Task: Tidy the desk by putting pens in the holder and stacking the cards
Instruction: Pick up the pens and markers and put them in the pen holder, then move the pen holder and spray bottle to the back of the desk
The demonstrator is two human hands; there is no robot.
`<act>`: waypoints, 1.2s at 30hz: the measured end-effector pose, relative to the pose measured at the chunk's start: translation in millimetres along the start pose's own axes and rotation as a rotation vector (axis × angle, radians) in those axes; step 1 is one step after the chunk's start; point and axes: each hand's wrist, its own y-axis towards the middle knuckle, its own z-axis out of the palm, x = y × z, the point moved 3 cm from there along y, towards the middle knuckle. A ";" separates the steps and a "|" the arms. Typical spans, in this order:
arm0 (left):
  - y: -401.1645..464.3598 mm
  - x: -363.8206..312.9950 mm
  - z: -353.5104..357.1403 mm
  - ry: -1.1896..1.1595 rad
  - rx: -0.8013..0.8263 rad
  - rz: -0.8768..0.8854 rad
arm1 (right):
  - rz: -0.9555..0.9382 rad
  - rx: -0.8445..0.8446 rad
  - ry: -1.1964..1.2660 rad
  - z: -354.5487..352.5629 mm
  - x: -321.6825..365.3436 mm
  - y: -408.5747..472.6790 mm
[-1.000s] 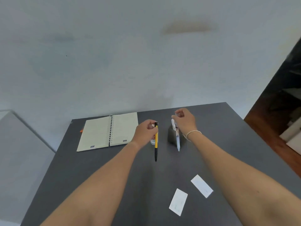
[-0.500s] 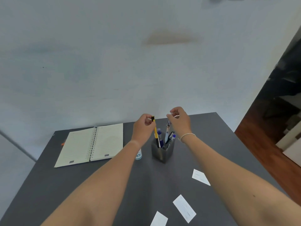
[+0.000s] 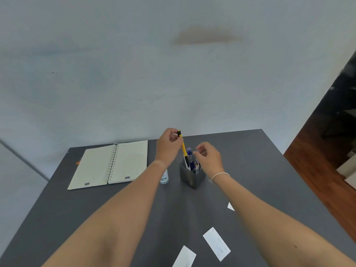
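A dark grey pen holder (image 3: 190,177) stands near the middle of a grey desk (image 3: 269,170). The left hand (image 3: 168,146) pinches the top of a yellow pen (image 3: 183,149), whose lower end is inside the holder among blue pens (image 3: 189,154). The right hand (image 3: 209,158) hovers just right of the holder's mouth, fingers loosely curled; whether it grips anything cannot be told. 3 white cards (image 3: 216,244) lie apart in front of the holder. An open notebook (image 3: 111,164) lies left of it.
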 end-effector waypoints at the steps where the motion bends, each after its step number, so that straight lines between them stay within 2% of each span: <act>1: -0.2 2.0 1.4 0.009 0.008 -0.007 | 0.002 0.002 -0.015 0.0 -2.3 -0.6; 6: -6.7 21.0 8.3 0.095 0.063 -0.060 | 0.011 0.008 -0.039 -2.3 -12.3 -2.7; 14: -14.8 48.5 14.6 0.207 0.065 -0.122 | -0.010 -0.045 -0.085 -5.2 -24.5 -4.3; 19: -19.2 56.4 17.1 0.178 0.065 -0.081 | -0.001 -0.143 -0.008 -11.1 -32.8 -10.2; 23: -22.1 65.0 16.6 0.228 0.003 -0.085 | 0.087 -0.200 0.083 -15.5 -48.9 -21.0; 26: -25.3 72.2 18.1 0.208 -0.054 -0.133 | 0.158 -0.140 0.132 -11.1 -64.4 -29.5; 30: -25.4 88.6 23.4 0.152 0.101 -0.236 | 0.233 -0.018 0.133 -1.3 -83.2 -38.3; 36: -26.5 104.3 24.7 0.163 0.198 -0.313 | 0.295 0.095 0.145 11.8 -97.0 -44.6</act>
